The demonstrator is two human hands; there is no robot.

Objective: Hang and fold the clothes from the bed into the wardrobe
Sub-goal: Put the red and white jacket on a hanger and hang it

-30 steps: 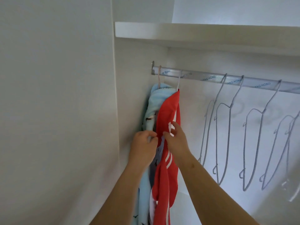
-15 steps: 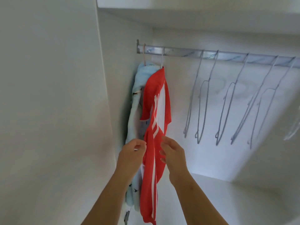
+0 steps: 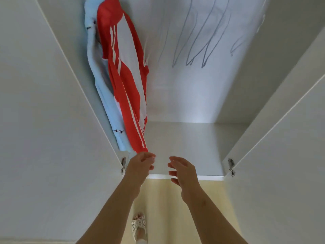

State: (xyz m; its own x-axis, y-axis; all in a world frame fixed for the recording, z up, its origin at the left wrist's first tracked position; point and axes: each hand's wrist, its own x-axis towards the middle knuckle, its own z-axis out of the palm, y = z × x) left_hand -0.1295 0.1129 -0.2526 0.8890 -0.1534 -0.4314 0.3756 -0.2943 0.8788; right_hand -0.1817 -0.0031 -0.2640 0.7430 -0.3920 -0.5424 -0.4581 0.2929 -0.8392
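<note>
I'm looking down into the open wardrobe (image 3: pixel 184 94). What matters for the next move is how the red top (image 3: pixel 126 81) lies in relation to my hands. It hangs at the far left of the wardrobe, pressed against a pale blue garment (image 3: pixel 95 71) that sits between it and the side wall. Its long axis runs from the top of the view down and slightly to the right, and its lower tip ends right at my left hand (image 3: pixel 140 164).

The left hand is clearly the nearer one. Its fingers are loosely curled at the hem and seem to touch it, but I can't tell whether they actually pinch the cloth or only brush it. My right hand (image 3: pixel 184 170) is just beside the left, clear of the fabric. It is relaxed and half open and holds nothing.

Both hands hover above the front edge of the wardrobe's floor panel (image 3: pixel 184 147). The top of the garment runs out of the frame, so I can't see its hanger or the rail.

The empty wire hangers (image 3: pixel 198 50) hang up and to the right, well away from both hands and on the right hand's side.

I judge this piece to be hung. The next move should be to draw both hands back and fetch another garment from the bed, which is not in view.
</note>
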